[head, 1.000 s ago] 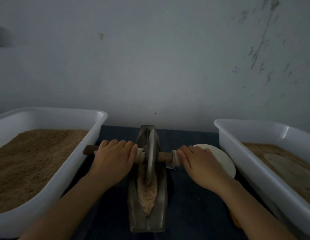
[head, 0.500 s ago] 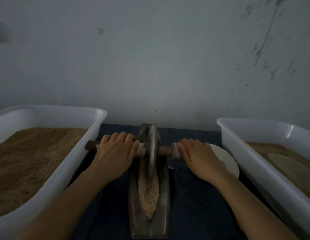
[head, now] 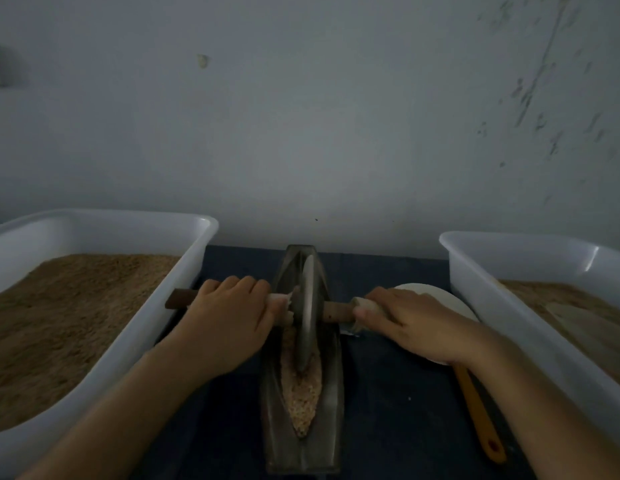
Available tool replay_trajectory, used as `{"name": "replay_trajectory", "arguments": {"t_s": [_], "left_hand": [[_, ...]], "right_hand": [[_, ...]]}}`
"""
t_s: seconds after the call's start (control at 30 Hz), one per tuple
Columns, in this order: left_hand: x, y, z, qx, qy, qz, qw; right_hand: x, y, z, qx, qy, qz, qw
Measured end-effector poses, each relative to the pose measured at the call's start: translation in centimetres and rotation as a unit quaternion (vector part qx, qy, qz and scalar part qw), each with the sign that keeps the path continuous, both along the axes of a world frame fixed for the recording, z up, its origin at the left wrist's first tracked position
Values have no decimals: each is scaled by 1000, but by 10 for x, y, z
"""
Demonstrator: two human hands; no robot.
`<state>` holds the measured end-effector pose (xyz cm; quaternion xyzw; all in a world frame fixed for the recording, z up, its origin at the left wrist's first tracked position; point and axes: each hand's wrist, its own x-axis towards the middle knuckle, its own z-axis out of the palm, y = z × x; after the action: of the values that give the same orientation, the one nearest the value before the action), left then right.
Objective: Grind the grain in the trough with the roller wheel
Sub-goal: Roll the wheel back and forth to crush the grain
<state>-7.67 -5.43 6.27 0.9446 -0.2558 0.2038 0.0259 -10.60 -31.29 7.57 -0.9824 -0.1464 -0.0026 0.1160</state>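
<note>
Trough (head: 331,403): long, narrow, boat-shaped, dark metal; lies lengthwise on the table (head: 388,410), which is covered in dark blue, its far end near the wall (head: 319,133).

Grain (head: 301,393): pale crushed layer along the trough's channel, visible mostly in the near half, in front of the wheel.

Roller wheel (head: 307,313): thin metal disc standing upright on edge in the channel, toward the far half of the trough, its lower rim down in the grain.

Axle (head: 336,311): wooden rod through the wheel's centre, crossing the trough at a right angle; pale wrapping shows on it at either side of the disc.

Left hand (head: 228,317): palm down over the axle just left of the wheel, fingers curled over the rod; grip clenched on the axle. The rod's dark end sticks out past it toward the left tub.

Right hand (head: 412,323): palm down on the axle to the right of the wheel, fingers wrapped on the pale wrapping; grip grasping the axle. A bare stretch of wood lies between it and the disc.

Left tub (head: 156,306): white plastic, holds tan meal.

Right tub (head: 492,306): white plastic, holds tan meal.

White dish (head: 436,296): round, partly under the right hand and wrist.

Orange handle (head: 478,417): lies by the right forearm; its head is hidden.
</note>
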Motion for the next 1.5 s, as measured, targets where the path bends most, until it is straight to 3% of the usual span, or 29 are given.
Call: {"name": "replay_trajectory", "arguments": {"t_s": [0.17,0.27,0.43,0.57,0.7,0.8,1.0,1.27,1.37,1.5], "left_hand": [[-21,13,30,87,133,-48,986],[-20,18,34,135,159,-46,977],[-13,10,12,125,96,-4,987],[6,-3,-2,105,13,37,994],[21,-10,-14,26,-46,38,998],[27,-10,-21,-43,-99,13,994],[20,-6,-15,5,-47,31,998],[-1,11,17,89,144,-33,985],[-2,11,19,94,174,-25,980],[8,3,8,57,118,-6,991]], "right_hand": [[-28,-6,27,-35,111,40,992],[-33,-5,28,-51,112,34,992],[-17,0,6,-99,-26,6,995],[11,-3,-22,-74,-142,-21,987],[37,-4,-39,-63,-238,-51,968],[45,0,-41,-56,-257,-73,962],[24,-2,-34,-92,-204,-47,973],[-26,3,12,-95,47,-26,994],[-28,3,16,-100,53,-27,993],[-9,3,-2,-78,-9,-50,996]]}}
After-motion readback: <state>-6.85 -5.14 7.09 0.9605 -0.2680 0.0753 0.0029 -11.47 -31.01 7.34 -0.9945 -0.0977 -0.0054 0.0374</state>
